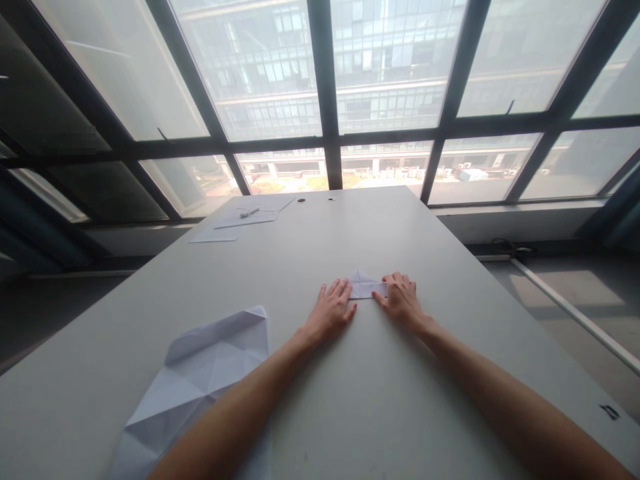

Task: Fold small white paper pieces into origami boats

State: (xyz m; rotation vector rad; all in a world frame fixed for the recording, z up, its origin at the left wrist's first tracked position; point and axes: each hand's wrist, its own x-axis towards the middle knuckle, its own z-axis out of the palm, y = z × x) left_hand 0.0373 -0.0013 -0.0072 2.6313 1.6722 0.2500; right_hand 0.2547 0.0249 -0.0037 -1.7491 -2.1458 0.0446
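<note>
White creased paper (215, 353) lies nearest, partly hidden by the left forearm (250, 397). Beyond, mid-table (350, 233), I see small folded paper (361, 291) — left hand (331, 309) spread on its left, right hand (401, 300) pinching its right end — seemingly mid-crease, next wanting even pressure.

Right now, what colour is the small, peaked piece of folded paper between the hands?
The folded paper looks white, seen best in the head view.

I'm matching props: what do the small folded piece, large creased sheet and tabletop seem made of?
Small folded piece: probably matte paper, with visible creases. Large creased sheet: likely matte paper, showing sharp fold lines. Tabletop: perhaps laminate, smooth, softly shiny.
</note>
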